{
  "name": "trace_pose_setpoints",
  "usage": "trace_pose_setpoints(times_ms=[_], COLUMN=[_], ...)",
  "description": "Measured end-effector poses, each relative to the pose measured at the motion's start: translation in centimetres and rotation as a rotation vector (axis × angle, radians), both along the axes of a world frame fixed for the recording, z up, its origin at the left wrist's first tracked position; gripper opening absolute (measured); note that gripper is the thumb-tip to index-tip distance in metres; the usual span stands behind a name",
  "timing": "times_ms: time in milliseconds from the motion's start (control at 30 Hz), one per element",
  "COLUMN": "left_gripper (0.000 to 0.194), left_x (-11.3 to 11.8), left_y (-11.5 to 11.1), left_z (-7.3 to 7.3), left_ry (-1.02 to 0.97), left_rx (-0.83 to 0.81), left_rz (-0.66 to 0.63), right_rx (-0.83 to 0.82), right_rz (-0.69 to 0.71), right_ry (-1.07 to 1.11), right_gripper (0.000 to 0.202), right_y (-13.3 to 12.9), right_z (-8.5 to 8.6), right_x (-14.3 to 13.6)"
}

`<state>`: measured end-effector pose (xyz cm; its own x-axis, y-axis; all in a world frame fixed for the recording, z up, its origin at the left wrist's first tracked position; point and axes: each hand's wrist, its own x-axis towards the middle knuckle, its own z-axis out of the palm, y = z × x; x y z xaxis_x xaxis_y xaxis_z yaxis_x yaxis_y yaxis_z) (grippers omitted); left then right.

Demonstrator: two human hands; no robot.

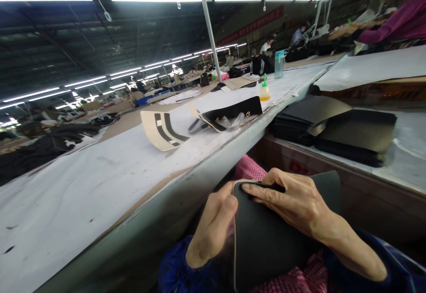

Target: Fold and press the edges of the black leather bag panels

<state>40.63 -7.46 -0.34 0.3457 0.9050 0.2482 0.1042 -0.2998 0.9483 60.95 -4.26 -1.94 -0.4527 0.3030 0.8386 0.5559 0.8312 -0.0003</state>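
Note:
A black sheet [266, 244] with a pale edge rests over my lap on red checkered cloth. My left hand [214, 222] is closed on its upper left corner, thumb at the edge. Across the top edge lies my right hand [296, 200], its fingers pressed together on the sheet near that corner and its thumb behind. Beyond my hands, on the white-covered table, stand a curved cream piece with black strips [164, 131] and a black piece with gold-coloured fittings [236, 111], with crumpled clear plastic [233, 122] beside it.
A bottle with a green tip [264, 90] and a teal cup [278, 64] stand farther along the table [100, 177]. Stacked black sheets [356, 133] lie at the right. A person in a purple sleeve [396, 20] reaches in at upper right. Black material [46, 146] lies far left.

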Motion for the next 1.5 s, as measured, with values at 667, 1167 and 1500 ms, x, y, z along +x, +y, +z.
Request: trace_pose_setpoints(times_ms=[667,1167,1500], left_gripper=[0.036,0.038,0.034], left_x=[0.3,0.3,0.6], left_y=[0.0,0.8,0.6], left_z=[0.4,0.0,-0.4], left_ry=[0.151,0.180,0.225], left_rx=[0.125,0.135,0.147], left_rz=[0.004,-0.031,0.080], right_rx=[-0.118,-0.240,-0.155], right_rz=[0.115,0.153,-0.016], right_ry=[0.012,-0.028,0.062], right_gripper=[0.028,0.030,0.023], right_y=[-0.5,-1.4,-1.0], right_z=[0.2,0.9,-0.1], right_x=[-0.7,-0.8,-1.4])
